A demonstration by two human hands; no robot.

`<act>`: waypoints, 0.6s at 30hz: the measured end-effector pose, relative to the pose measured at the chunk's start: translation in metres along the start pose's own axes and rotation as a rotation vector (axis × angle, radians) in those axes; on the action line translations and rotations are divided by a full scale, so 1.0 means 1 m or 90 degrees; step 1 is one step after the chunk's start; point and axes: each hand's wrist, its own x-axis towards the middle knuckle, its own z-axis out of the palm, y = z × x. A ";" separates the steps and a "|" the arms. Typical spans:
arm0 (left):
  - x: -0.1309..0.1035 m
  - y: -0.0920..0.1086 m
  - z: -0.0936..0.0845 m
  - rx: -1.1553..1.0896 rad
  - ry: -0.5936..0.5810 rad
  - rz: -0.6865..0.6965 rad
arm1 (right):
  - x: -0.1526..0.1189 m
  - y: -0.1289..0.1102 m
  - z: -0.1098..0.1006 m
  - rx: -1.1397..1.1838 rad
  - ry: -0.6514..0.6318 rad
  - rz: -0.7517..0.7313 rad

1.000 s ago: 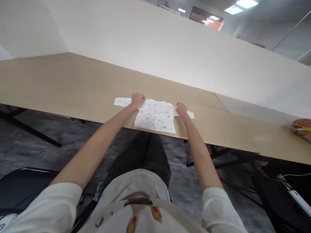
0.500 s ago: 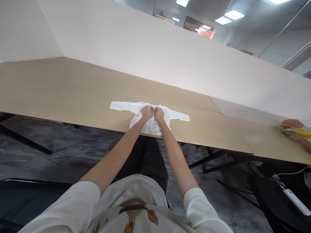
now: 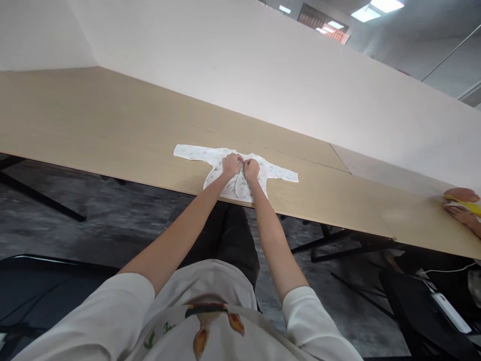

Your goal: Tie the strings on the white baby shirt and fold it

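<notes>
A small white baby shirt [image 3: 221, 178] with a faint print lies spread on the wooden table [image 3: 124, 130], both sleeves stretched out to the sides. Its front opening runs down the middle, and the hem reaches the table's near edge. At the upper front, just below the neckline, my left hand [image 3: 232, 164] pinches the fabric. My right hand [image 3: 251, 169] pinches it close beside, the fingertips of both hands nearly meeting. What exactly sits between the fingertips, a tie or an edge, is too small to make out.
A white partition [image 3: 225, 65] rises behind the table. At the far right, another person's hand [image 3: 463, 215] rests by a doll-like head [image 3: 461, 195] and yellow cloth. A dark chair [image 3: 45, 296] stands at lower left; a white device [image 3: 451, 312] lies on a black seat at lower right.
My head view has tilted slightly, so everything sits a little higher. Both hands remain pinched together at the shirt's upper front, with only small finger movement.
</notes>
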 end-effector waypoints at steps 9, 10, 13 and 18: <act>-0.003 0.004 -0.008 -0.050 0.019 -0.012 | 0.000 0.007 0.000 0.152 0.015 -0.004; -0.003 0.004 -0.008 -0.053 0.018 -0.012 | 0.000 0.007 0.000 0.167 0.012 -0.004; -0.003 0.003 -0.008 -0.056 0.015 -0.007 | -0.001 0.008 0.000 0.185 0.000 -0.011; -0.003 0.002 -0.009 -0.052 0.002 0.008 | 0.001 0.009 0.000 0.184 -0.001 0.006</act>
